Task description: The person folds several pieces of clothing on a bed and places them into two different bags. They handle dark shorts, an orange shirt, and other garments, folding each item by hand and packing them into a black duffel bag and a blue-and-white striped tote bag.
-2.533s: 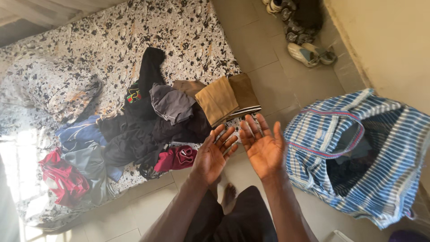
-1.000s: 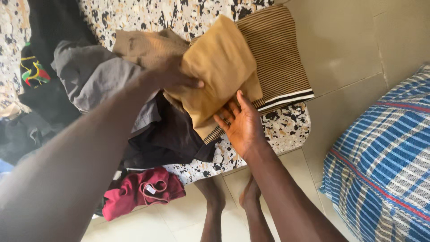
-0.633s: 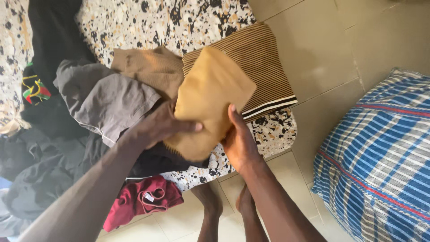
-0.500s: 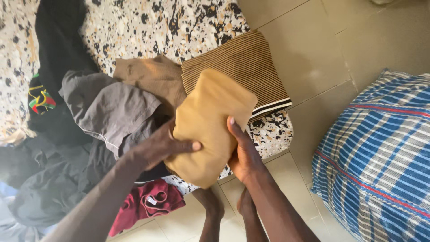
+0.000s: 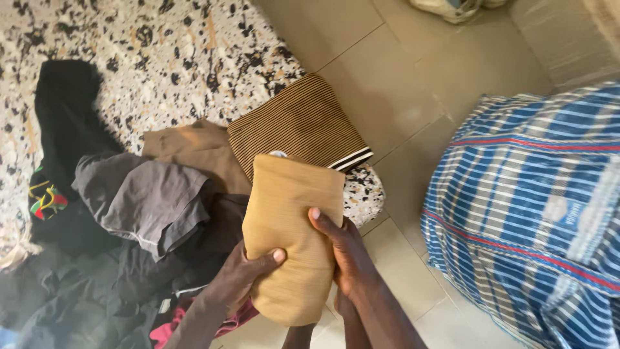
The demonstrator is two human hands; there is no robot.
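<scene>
Two hands clasp one folded tan garment [image 5: 290, 232], lifted clear of the bed [image 5: 161, 45] and held over its edge and the floor [image 5: 387, 84]. Its long axis runs away from the person, the far end toward the striped brown garment [image 5: 297, 123]. Left hand [image 5: 242, 278] grips the near left side, thumb across the front; right hand [image 5: 342, 249] closes on the right edge. A blue striped bag [image 5: 529, 194] stands to the right, nearer the right hand.

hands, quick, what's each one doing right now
Left hand: closed on the tan cloth, thumb on top.
Right hand: closed on the same cloth.
</scene>
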